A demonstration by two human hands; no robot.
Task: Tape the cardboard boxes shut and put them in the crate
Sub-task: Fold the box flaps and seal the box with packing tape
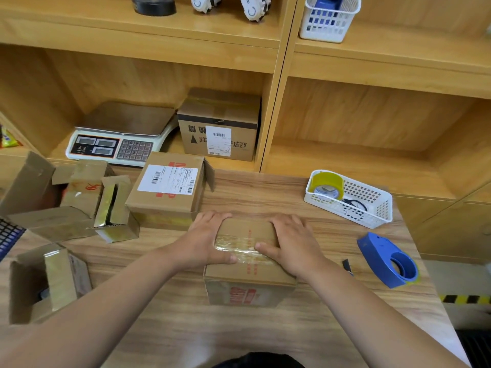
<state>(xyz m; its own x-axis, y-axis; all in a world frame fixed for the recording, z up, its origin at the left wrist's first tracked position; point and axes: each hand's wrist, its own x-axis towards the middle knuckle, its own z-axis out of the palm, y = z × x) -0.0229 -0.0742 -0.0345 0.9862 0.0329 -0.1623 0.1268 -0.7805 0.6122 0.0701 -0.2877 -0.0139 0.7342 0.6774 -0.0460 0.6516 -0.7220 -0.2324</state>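
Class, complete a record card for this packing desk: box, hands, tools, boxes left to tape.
Box: cardboard box, flaps closed, clear tape across
Hands: left hand and right hand press on its top, thumbs on the tape
Tools: blue tape dispenser at right; yellow tape roll in white basket
Left to tape: open boxes at left

Crate (pixel 7 235) cut by left edge; label (pixel 168 179) print unreadable

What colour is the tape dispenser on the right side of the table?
The tape dispenser is blue; the head view shows it best.
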